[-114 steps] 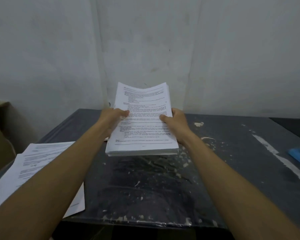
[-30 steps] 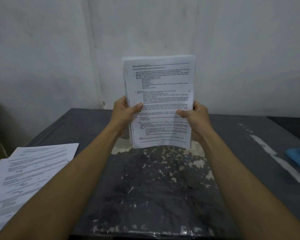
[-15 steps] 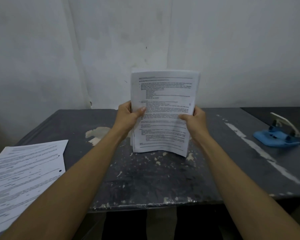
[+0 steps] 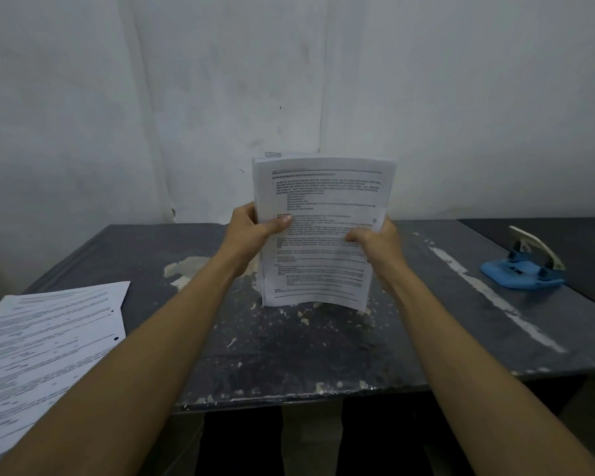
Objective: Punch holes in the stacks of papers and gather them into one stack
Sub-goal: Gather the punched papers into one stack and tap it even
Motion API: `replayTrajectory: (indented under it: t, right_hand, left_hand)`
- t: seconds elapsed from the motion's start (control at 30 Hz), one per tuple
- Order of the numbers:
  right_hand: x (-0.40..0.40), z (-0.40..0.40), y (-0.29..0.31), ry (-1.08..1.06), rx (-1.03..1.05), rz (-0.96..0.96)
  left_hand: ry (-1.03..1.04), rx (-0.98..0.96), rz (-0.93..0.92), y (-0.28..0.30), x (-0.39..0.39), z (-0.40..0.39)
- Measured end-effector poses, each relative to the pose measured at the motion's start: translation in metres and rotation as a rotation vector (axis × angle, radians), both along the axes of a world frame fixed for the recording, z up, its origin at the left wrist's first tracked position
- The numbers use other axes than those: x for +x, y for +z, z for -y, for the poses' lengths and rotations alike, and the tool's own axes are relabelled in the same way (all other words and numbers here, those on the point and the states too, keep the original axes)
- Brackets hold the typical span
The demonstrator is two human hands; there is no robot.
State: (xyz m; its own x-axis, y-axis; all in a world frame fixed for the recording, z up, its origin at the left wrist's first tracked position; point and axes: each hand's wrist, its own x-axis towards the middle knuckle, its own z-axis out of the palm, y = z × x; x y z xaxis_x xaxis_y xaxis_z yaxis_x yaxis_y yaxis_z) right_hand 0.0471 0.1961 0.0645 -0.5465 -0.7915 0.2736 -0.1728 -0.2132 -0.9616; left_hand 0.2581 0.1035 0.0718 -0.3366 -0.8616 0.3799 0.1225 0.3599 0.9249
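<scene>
A thick stack of printed papers (image 4: 323,201) stands upright on its bottom edge on the dark table (image 4: 289,355), near the middle. My left hand (image 4: 251,231) grips its left edge with the thumb on the front page. My right hand (image 4: 375,242) grips the right edge, thumb also on the front. A second stack of papers (image 4: 49,345) lies flat at the table's left, with two punched holes along its right edge. A blue hole punch (image 4: 522,269) sits at the far right, handle raised.
A white wall rises right behind the table. Pale worn patches (image 4: 182,269) and a white streak (image 4: 488,297) mark the tabletop. The front edge of the table runs below my forearms, with dark floor space beneath it.
The stack went from tilted flat in my hands to upright on the table. My view has swung right, so the hole punch now shows fully.
</scene>
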Motion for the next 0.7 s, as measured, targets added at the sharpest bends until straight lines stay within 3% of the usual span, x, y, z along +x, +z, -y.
replayTrajectory:
  t: [0.33,0.7]
  right_hand:
    - [-0.003,0.003,0.000,-0.096,-0.026,0.068]
    - [0.002,0.006,0.020,-0.020,-0.015,0.008]
  left_hand:
    - [0.033,0.017,-0.057,-0.010,-0.010,-0.003]
    - [0.027,-0.043,-0.029,0.019,-0.008,-0.003]
